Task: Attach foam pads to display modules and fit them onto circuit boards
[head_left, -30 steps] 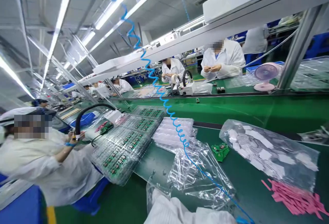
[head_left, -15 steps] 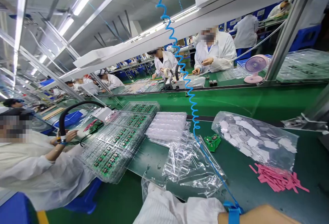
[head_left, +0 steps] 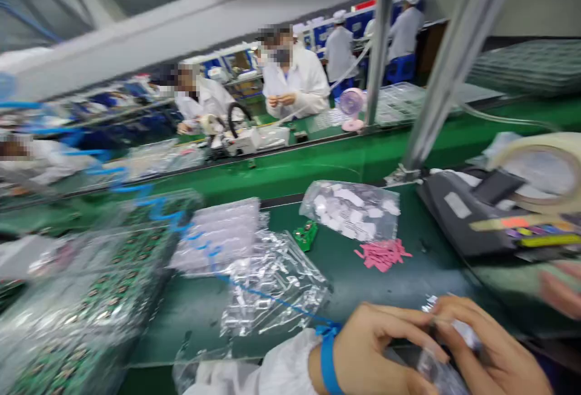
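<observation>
So our bench is dark green and pretty loaded; on the left we've got a stack of clear trays full of little green boards, kinda blurry; just right of that sits some ribbed whitish packing, with crumpled clear plastic beside it; next comes a small clump of green circuit boards; then a see-through bag of white slips, touching a pile of pink strips; over right, a dark tape dispenser.

Clr/silvery held plastic; blu wrist strap; pink strips; grn PCB; dk-grn bench.
</observation>
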Available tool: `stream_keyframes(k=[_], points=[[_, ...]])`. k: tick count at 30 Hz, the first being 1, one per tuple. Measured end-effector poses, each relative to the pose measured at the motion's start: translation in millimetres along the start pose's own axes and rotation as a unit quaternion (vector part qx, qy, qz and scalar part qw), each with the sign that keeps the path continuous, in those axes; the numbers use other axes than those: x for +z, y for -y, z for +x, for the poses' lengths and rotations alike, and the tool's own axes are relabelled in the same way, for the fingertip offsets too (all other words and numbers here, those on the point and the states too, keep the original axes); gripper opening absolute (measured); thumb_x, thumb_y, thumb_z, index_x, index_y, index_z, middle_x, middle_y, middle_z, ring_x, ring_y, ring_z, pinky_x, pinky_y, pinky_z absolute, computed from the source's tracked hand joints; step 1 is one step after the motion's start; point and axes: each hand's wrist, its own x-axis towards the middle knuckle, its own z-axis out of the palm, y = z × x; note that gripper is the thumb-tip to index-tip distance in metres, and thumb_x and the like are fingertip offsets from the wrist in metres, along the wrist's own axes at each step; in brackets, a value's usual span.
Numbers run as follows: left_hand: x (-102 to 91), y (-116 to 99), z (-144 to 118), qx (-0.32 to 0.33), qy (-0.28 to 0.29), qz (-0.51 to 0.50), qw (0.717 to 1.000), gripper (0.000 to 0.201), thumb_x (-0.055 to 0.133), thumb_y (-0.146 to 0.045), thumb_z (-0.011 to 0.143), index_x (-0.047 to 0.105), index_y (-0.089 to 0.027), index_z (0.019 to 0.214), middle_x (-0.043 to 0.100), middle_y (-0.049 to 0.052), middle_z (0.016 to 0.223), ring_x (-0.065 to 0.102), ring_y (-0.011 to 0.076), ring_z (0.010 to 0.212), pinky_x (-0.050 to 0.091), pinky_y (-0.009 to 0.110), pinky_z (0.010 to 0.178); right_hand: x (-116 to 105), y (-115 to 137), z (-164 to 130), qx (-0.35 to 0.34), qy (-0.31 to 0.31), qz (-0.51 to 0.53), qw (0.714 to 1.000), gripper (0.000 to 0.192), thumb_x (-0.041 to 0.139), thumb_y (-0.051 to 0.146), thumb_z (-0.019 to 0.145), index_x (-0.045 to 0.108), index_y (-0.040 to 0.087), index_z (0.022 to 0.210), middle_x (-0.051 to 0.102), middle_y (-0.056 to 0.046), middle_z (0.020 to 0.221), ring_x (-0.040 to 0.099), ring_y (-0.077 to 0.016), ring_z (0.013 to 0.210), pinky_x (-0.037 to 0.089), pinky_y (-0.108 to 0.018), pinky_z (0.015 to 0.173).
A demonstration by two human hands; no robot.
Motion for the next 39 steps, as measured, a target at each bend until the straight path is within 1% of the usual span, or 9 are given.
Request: stream_keyframes(k=[6,10,16,19,22,25,27,33,39], points=[[-0.6,10.7,12.8,-0.040,-0.016,-0.098,0.994,0.032,0.078,-0.038,0.057,0.074,-0.021,0.084,0.065,0.010,0.114,0.055,0.0278,0.109,0.037,0.039,0.097,2.3,23.0,3.5,0.067,-0.007,-0.027,0.997,0.016,0.038,0.024,0.091,0.045,0.022,0.077,0.051,-0.004,0.086,0.054,-0.0172,0.081,0.046,-0.028,0.068],[1.8,12.0,18.5,-0.091,-0.051,-0.290,0.951,0.032,0.074,-0.043,0.062,0.072,-0.018,0.081,0.068,0.011,0.107,0.058,0.0267,0.104,0.036,0.041,0.097,-8.9,24.9,-7.4,0.060,-0.038,-0.018,0.997,0.021,0.032,0.028,0.093,0.039,0.022,0.074,0.045,-0.004,0.089,0.050,-0.0165,0.081,0.044,-0.029,0.069],[-1.6,10.3,21.1,-0.132,-0.033,-0.414,0.900,0.031,0.069,-0.043,0.069,0.070,-0.016,0.085,0.065,0.011,0.115,0.056,0.0242,0.108,0.041,0.038,0.093,-10.0,-55.7,-13.6,0.124,0.012,-0.143,0.982,0.020,0.045,0.029,0.087,0.048,0.021,0.070,0.049,-0.002,0.072,0.048,-0.0186,0.068,0.042,-0.033,0.063],[-0.2,8.7,21.4,-0.138,-0.022,-0.418,0.898,0.031,0.069,-0.042,0.069,0.070,-0.016,0.084,0.064,0.010,0.115,0.054,0.0239,0.111,0.042,0.039,0.093,-15.7,-70.8,-9.7,0.135,0.008,-0.165,0.977,0.016,0.052,0.031,0.084,0.053,0.020,0.072,0.053,-0.004,0.075,0.051,-0.0213,0.074,0.043,-0.036,0.067],[2.0,7.2,22.9,-0.142,-0.018,-0.405,0.903,0.032,0.069,-0.042,0.069,0.070,-0.015,0.086,0.063,0.010,0.114,0.052,0.0240,0.110,0.042,0.041,0.093,-32.5,-40.9,3.2,0.087,0.024,-0.096,0.991,0.014,0.050,0.034,0.086,0.053,0.022,0.091,0.058,-0.006,0.092,0.056,-0.0210,0.089,0.046,-0.035,0.076],[3.6,7.2,24.1,-0.146,-0.019,-0.387,0.910,0.033,0.070,-0.041,0.067,0.069,-0.015,0.087,0.061,0.011,0.113,0.051,0.0248,0.109,0.045,0.039,0.088,-44.9,0.1,19.7,-0.014,0.100,-0.056,0.993,0.042,0.055,0.047,0.083,0.045,0.024,0.117,0.060,-0.008,0.110,0.055,-0.0236,0.103,0.039,-0.043,0.094],[4.6,8.3,23.7,-0.150,-0.024,-0.376,0.914,0.033,0.072,-0.040,0.065,0.070,-0.014,0.085,0.064,0.010,0.103,0.054,0.0235,0.102,0.046,0.036,0.084,-46.1,16.3,28.6,-0.058,0.150,-0.087,0.983,0.048,0.057,0.046,0.082,0.043,0.024,0.122,0.063,-0.007,0.108,0.057,-0.0229,0.100,0.031,-0.047,0.101],[8.0,11.0,21.0,-0.163,-0.050,-0.354,0.919,0.033,0.076,-0.037,0.061,0.070,-0.011,0.082,0.063,0.004,0.078,0.058,0.0139,0.078,0.045,0.030,0.083,-41.1,17.1,38.3,-0.121,0.194,-0.145,0.963,0.019,0.057,0.028,0.084,0.055,0.023,0.102,0.066,-0.001,0.093,0.061,-0.0159,0.083,0.032,-0.048,0.099],[2.2,3.4,21.5,-0.144,-0.032,-0.307,0.940,0.035,0.076,-0.041,0.059,0.071,-0.015,0.083,0.061,0.013,0.117,0.047,0.0286,0.117,0.030,0.041,0.102,-61.8,5.7,38.9,-0.157,0.176,-0.221,0.946,0.019,0.059,0.024,0.081,0.055,0.021,0.099,0.066,-0.004,0.091,0.060,-0.0192,0.086,0.031,-0.050,0.098]])
